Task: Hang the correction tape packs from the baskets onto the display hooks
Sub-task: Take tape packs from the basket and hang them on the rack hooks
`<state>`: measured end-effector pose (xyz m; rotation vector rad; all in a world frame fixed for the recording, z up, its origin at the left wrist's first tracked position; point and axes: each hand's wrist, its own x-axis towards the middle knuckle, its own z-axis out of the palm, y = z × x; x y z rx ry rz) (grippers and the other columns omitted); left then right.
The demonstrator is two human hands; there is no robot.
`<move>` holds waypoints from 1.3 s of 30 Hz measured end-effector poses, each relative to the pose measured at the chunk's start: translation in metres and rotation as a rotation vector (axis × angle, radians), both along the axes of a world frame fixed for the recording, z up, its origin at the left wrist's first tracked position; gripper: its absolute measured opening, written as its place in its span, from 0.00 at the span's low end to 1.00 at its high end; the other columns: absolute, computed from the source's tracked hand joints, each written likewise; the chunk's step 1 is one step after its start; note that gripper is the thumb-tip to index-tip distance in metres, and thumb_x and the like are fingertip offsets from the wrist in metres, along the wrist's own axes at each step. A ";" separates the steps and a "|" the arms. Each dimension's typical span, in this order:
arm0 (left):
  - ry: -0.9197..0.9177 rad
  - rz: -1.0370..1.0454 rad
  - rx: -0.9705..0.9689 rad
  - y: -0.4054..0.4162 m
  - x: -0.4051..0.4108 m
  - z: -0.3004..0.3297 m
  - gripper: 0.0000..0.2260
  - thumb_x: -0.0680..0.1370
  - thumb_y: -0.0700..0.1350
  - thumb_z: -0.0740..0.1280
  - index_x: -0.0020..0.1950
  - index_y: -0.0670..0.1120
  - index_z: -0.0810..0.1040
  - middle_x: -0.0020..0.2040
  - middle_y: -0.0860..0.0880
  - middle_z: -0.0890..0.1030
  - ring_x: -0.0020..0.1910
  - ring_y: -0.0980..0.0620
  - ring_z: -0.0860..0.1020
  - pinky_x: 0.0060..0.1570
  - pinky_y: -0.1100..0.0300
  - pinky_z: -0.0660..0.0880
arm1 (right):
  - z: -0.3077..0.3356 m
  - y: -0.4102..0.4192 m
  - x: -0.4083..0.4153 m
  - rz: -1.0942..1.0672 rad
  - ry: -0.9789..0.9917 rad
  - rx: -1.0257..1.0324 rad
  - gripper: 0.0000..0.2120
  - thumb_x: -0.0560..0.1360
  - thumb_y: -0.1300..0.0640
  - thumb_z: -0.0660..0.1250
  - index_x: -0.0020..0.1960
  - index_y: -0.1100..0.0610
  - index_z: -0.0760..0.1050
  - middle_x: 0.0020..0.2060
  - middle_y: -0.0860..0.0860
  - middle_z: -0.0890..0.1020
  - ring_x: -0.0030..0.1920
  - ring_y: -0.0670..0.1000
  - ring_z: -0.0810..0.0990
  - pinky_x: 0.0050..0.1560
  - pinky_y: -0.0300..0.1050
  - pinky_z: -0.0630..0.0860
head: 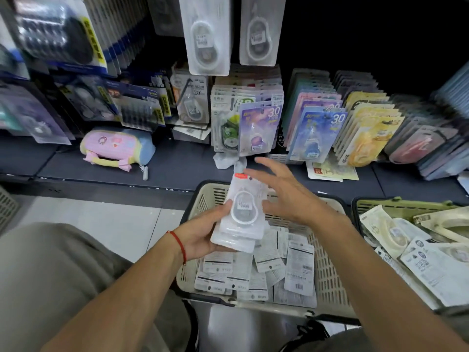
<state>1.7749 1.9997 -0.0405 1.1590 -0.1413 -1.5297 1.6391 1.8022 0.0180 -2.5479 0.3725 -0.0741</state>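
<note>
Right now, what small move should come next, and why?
Probably the open right hand should pinch the top clear-plastic correction tape pack off the stack the left hand grips over the beige slotted basket, since matching packs already hang above.

Count taken from where I crouch. Baskets in front of me: two, one cream basket [327,270] and one green basket [396,203] to its right. Clear correction tape packs hanging overhead: two, a left hanging pack [205,34] and a right hanging pack [258,29]. My hands: two; my left hand [200,237] has its grip on one small stack of packs [241,217], exact number in it not countable. Loose packs lying in the cream basket: more than ten, overlapping. Soft pink pouch [114,148] on the shelf: one.
</note>
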 end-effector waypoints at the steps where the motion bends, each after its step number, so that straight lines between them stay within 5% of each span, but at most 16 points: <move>1: 0.008 0.035 -0.051 -0.003 -0.001 0.007 0.26 0.78 0.59 0.69 0.72 0.46 0.79 0.66 0.41 0.83 0.61 0.41 0.84 0.52 0.43 0.84 | 0.007 -0.002 0.003 -0.107 -0.043 0.044 0.36 0.77 0.62 0.73 0.81 0.43 0.65 0.80 0.46 0.59 0.80 0.47 0.57 0.71 0.27 0.57; 5: -0.036 0.155 -0.233 -0.021 -0.010 0.040 0.24 0.83 0.54 0.66 0.77 0.45 0.73 0.70 0.38 0.80 0.67 0.34 0.80 0.62 0.26 0.75 | 0.035 0.001 0.017 -0.450 -0.108 0.173 0.24 0.83 0.52 0.67 0.78 0.52 0.69 0.70 0.54 0.73 0.66 0.54 0.77 0.66 0.47 0.72; 10: -0.080 0.187 -0.390 -0.037 -0.010 0.092 0.22 0.83 0.54 0.65 0.77 0.52 0.69 0.70 0.41 0.81 0.65 0.31 0.81 0.54 0.30 0.80 | 0.071 0.007 0.014 -0.422 -0.351 0.456 0.08 0.81 0.42 0.70 0.54 0.44 0.81 0.46 0.40 0.87 0.45 0.38 0.83 0.43 0.33 0.76; 14: -0.205 0.146 -0.442 -0.051 0.010 0.135 0.22 0.80 0.54 0.70 0.74 0.58 0.71 0.68 0.45 0.83 0.62 0.35 0.84 0.48 0.40 0.84 | 0.098 0.006 0.021 -0.367 -0.500 0.580 0.10 0.77 0.45 0.75 0.56 0.47 0.83 0.48 0.40 0.88 0.46 0.41 0.86 0.43 0.33 0.79; 22: -0.630 0.217 -0.521 -0.072 0.071 0.199 0.24 0.78 0.53 0.75 0.71 0.57 0.72 0.67 0.50 0.84 0.60 0.42 0.86 0.43 0.48 0.84 | 0.149 -0.012 0.067 -0.345 -0.692 0.545 0.09 0.79 0.48 0.74 0.58 0.49 0.82 0.49 0.45 0.89 0.51 0.47 0.88 0.55 0.56 0.85; 24: -0.655 0.328 -0.518 -0.071 0.079 0.198 0.24 0.77 0.55 0.77 0.70 0.57 0.73 0.65 0.49 0.84 0.58 0.43 0.86 0.43 0.47 0.85 | 0.159 -0.019 0.079 -0.361 -0.708 0.463 0.10 0.78 0.46 0.75 0.57 0.46 0.81 0.47 0.43 0.88 0.48 0.44 0.87 0.52 0.53 0.85; 27: -0.781 0.549 -0.479 -0.067 0.088 0.195 0.21 0.73 0.56 0.78 0.64 0.57 0.76 0.61 0.51 0.85 0.54 0.47 0.87 0.39 0.46 0.85 | 0.168 -0.035 0.088 -0.436 -0.742 0.318 0.09 0.78 0.43 0.74 0.53 0.44 0.77 0.45 0.43 0.86 0.44 0.38 0.84 0.41 0.36 0.80; 31: -0.906 0.692 -0.498 -0.063 0.093 0.196 0.17 0.76 0.52 0.78 0.61 0.62 0.77 0.58 0.56 0.85 0.53 0.50 0.87 0.35 0.47 0.85 | 0.160 -0.049 0.088 -0.495 -0.749 0.339 0.09 0.80 0.49 0.73 0.56 0.48 0.75 0.48 0.45 0.84 0.41 0.35 0.82 0.30 0.30 0.74; 36: -0.984 0.715 -0.519 -0.066 0.089 0.195 0.18 0.77 0.50 0.78 0.62 0.61 0.76 0.58 0.56 0.84 0.54 0.52 0.86 0.35 0.48 0.85 | 0.151 -0.047 0.092 -0.494 -0.816 0.402 0.08 0.80 0.49 0.74 0.55 0.47 0.76 0.47 0.46 0.85 0.35 0.40 0.85 0.26 0.34 0.77; 39: -0.961 0.743 -0.528 -0.069 0.086 0.196 0.17 0.77 0.49 0.77 0.60 0.64 0.77 0.57 0.58 0.84 0.54 0.52 0.86 0.34 0.48 0.85 | 0.145 -0.048 0.105 -0.525 -0.777 0.427 0.13 0.80 0.42 0.72 0.59 0.47 0.76 0.50 0.45 0.86 0.41 0.48 0.88 0.36 0.48 0.84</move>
